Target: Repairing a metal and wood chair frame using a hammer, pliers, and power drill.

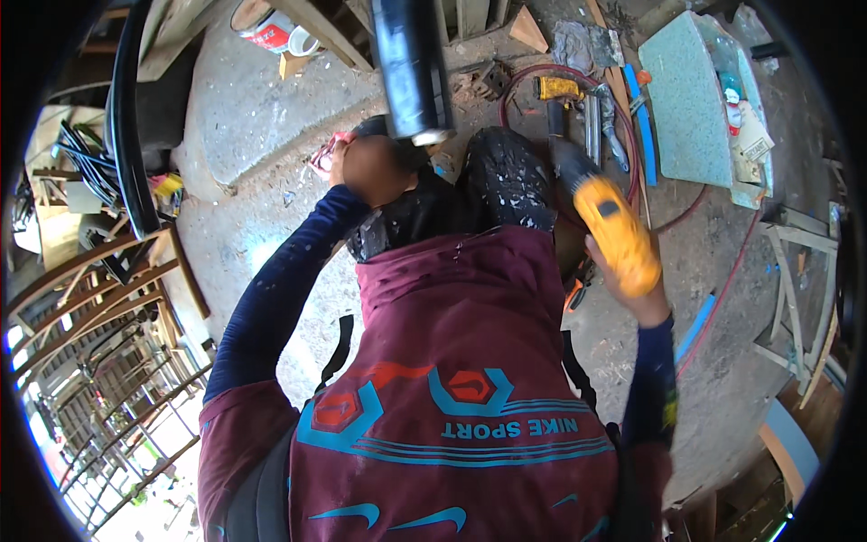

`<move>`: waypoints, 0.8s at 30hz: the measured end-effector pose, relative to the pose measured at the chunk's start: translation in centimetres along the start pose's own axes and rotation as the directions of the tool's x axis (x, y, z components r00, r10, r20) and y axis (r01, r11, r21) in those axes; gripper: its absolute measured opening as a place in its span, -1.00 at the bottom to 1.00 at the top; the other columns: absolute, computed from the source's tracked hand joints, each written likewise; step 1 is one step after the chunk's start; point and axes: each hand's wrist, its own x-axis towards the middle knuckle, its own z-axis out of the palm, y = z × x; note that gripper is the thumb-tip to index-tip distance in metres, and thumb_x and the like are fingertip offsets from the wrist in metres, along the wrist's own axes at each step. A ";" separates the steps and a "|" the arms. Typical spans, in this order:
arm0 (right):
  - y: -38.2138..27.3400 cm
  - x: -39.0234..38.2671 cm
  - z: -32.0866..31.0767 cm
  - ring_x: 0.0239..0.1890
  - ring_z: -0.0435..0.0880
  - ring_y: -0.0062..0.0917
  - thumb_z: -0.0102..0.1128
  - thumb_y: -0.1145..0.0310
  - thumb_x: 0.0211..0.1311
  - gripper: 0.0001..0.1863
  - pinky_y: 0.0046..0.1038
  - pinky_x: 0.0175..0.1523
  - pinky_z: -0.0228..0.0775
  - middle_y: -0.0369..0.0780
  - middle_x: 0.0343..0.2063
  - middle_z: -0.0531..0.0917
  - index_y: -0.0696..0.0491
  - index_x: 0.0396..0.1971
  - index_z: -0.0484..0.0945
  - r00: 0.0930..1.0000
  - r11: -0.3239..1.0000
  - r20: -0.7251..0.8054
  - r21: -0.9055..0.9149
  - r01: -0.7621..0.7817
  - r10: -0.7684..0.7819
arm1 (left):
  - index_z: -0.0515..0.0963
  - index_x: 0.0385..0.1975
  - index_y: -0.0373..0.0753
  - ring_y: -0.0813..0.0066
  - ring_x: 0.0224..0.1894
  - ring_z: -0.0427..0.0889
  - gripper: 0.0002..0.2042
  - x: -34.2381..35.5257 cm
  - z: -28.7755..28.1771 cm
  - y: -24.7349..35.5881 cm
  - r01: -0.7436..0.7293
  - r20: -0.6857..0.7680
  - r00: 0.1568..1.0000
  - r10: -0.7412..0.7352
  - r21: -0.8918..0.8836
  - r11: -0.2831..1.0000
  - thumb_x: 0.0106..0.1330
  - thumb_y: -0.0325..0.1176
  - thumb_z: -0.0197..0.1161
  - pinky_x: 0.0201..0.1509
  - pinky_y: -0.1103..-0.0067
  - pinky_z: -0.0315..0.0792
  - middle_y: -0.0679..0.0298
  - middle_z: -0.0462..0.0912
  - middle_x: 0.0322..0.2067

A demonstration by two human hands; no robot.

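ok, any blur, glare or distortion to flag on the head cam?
All head view: left hand smeared, probably motion blur; yellow-and-black power tool reads clearer; white glare patch on the grey concrete floor at left; pale streaks on the glossy black cylinder up top; lower-left background burnt near white; fisheye bending toward the dark rim.

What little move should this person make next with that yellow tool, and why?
Perhaps swing the yellow-and-black power tool slightly inward, toward the black cylindrical piece: the right hand grips the tool, but well to the right of that piece. The left hand appears near the piece's lower end, too blurred to read its grip.
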 end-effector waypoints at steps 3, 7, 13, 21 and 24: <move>3.9 -7.0 1.0 -0.09 0.75 -0.23 0.49 0.44 -0.04 -0.43 -0.32 -0.01 0.56 -0.07 -0.17 0.74 0.14 0.06 0.57 0.891 0.907 -0.222 -0.054 -0.417 0.396 | 0.52 -0.08 -0.37 0.03 -0.22 0.73 -0.20 -0.4 -1.1 -0.4 -0.092 -0.001 0.996 0.092 -0.060 0.994 -0.07 0.31 0.38 -0.16 0.23 0.58 -0.08 0.70 -0.27; 11.3 -15.1 3.5 -0.18 0.74 -0.11 0.49 0.30 0.01 -0.54 -0.21 -0.09 0.58 -0.04 -0.28 0.73 0.08 -0.06 0.59 0.678 0.622 -0.468 -0.296 -0.725 0.567 | 0.62 -0.15 -0.28 0.05 -0.23 0.64 -0.31 -0.1 -1.6 0.2 -0.175 -0.186 0.970 0.158 -0.079 0.981 -0.09 0.24 0.40 0.00 0.26 0.48 0.01 0.66 -0.39; 22.4 -20.8 5.9 -0.07 0.71 -0.27 0.30 0.20 0.13 -0.57 -0.17 -0.08 0.63 -0.20 -0.15 0.68 -0.05 0.00 0.48 0.316 -0.046 -0.523 -0.567 -0.822 0.792 | 0.55 -0.28 -0.31 0.01 -0.21 0.63 -0.45 2.1 -5.9 5.2 -0.311 -0.176 0.937 0.301 -0.032 0.950 -0.05 0.07 0.46 -0.04 0.23 0.48 0.01 0.62 -0.36; 20.4 -14.6 6.8 0.03 0.54 -0.13 0.24 0.36 0.12 -0.65 -0.11 -0.01 0.49 -0.08 -0.02 0.56 0.06 -0.06 0.54 0.650 0.417 -0.631 -0.502 -0.758 0.423 | 0.57 -0.29 -0.33 0.07 -0.19 0.66 -0.37 3.2 -5.2 9.8 -0.340 -0.217 0.916 0.339 0.035 0.940 -0.07 0.21 0.43 0.01 0.27 0.46 -0.04 0.66 -0.37; 19.4 -16.3 12.1 -0.20 0.66 -0.04 0.24 0.12 0.24 -0.68 -0.02 -0.19 0.50 -0.04 -0.22 0.62 0.06 -0.21 0.54 0.575 0.463 -0.293 -0.372 -0.804 0.764 | 0.57 -0.26 -0.32 0.07 -0.17 0.67 -0.35 3.7 -3.8 13.4 -0.283 -0.055 0.957 0.285 0.047 0.958 -0.04 0.24 0.40 0.04 0.28 0.45 -0.06 0.67 -0.36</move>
